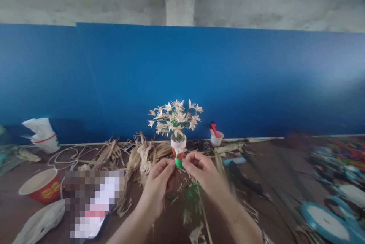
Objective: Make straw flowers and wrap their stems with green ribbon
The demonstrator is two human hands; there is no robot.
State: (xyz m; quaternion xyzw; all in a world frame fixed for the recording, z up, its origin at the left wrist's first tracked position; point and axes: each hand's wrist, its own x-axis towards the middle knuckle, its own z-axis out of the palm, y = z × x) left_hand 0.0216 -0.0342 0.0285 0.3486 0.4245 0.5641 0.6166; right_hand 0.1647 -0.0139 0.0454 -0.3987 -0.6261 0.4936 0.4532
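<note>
My left hand (158, 183) is closed in a pinch at the base of a small pale flower (177, 153), its stem mostly hidden by the fingers. My right hand (203, 171) pinches a strip of green tape (179, 163), which spans the gap between my fingertips just below the petals. Right behind my hands stands a white and red paper cup (178, 145). It holds a bunch of cream-coloured flowers (178, 119) with green stems.
Dried corn husks (142, 156) lie left of the cup. A red paper bowl (42, 187) and white cord are farther left. Right are a small white cup (216, 138) with a red-handled tool, a dark glue gun (245, 179), and a blue ribbon spool (325, 221). A blue panel (199, 72) stands behind.
</note>
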